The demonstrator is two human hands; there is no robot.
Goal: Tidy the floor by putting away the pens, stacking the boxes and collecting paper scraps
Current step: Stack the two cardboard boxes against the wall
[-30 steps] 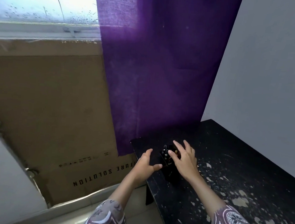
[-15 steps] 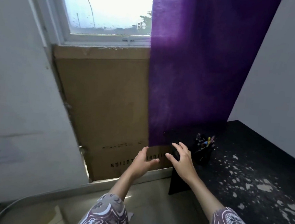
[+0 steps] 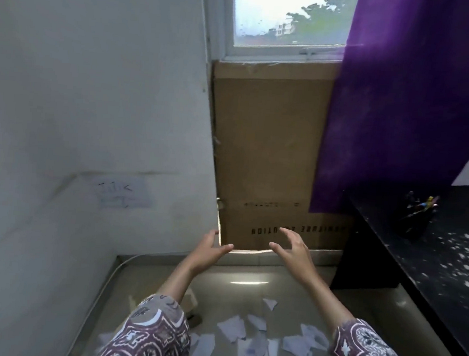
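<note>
The paper scraps [image 3: 254, 341] are white, torn, irregular pieces, some with faint blue marks, scattered on the glossy floor [image 3: 247, 288] between the two patterned sleeves. The pens [image 3: 422, 202] stand in a dark holder [image 3: 412, 222] on the black, white-flecked table [image 3: 445, 264] at right. Above the scraps, the left hand [image 3: 208, 250] and right hand [image 3: 292, 251] hang with fingers spread and lightly bent, holding nothing.
</note>
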